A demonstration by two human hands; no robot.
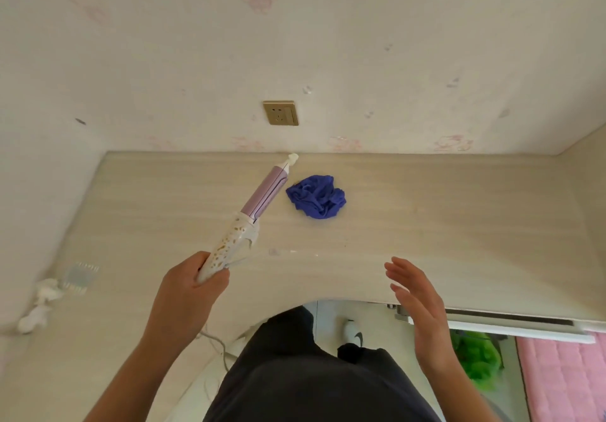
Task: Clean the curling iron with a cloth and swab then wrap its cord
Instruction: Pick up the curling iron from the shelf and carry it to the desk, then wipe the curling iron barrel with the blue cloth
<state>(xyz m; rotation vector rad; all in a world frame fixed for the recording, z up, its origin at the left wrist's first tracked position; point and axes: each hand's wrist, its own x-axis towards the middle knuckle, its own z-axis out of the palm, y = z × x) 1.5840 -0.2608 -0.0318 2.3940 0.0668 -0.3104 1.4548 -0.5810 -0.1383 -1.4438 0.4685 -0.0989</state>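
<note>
Left hand (193,282) grips the curling iron (249,218) by its speckled handle; the long axis runs up and to the right, tip raised over the desk (442,218) toward the wall. Blue cloth (316,196) lies crumpled on the desk just right of the barrel. Right hand (416,303) hovers with fingers straight, holding nothing, and is the free hand for the cloth, which lies ahead and to its left.

The left hand (193,277) curls in a grip — right hand (418,303) hovers, fingers straight.
</note>
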